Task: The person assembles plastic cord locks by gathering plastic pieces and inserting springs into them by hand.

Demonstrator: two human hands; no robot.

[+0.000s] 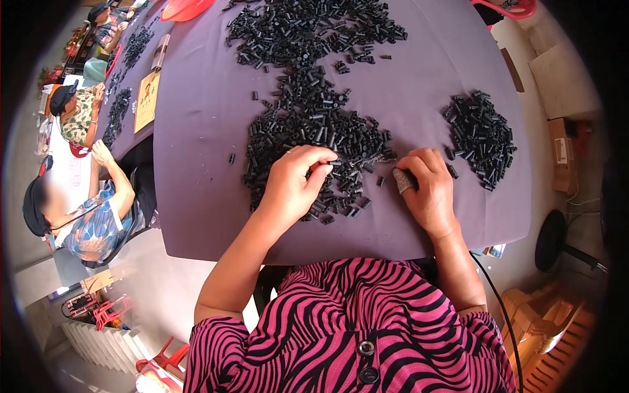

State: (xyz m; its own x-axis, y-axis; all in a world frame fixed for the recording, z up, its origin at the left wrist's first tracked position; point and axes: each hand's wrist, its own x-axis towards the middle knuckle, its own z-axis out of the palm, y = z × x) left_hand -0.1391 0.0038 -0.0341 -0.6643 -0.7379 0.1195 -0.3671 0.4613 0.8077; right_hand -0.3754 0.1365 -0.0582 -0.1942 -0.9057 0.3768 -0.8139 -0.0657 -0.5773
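Small black cylindrical pieces lie in a large pile (314, 111) down the middle of the grey-purple cloth-covered table (203, 196). My left hand (293, 178) is over the lower left of this pile, with thumb and forefinger pinched on a black piece (335, 162). To the right of the pile, my right hand (427, 188) is closed near the cloth, a light wrap on one finger; a dark piece shows partly between its fingers. A loose black piece (381, 181) lies between my hands. Farther right is a smaller pile (481, 139) of black pieces.
Several people sit at the left, one in a blue patterned shirt (98, 226), beside another table with black pieces. A yellow sheet (146, 101) lies near the left edge. A red object (187, 8) stands at the back; cardboard boxes (561, 154) are at the right.
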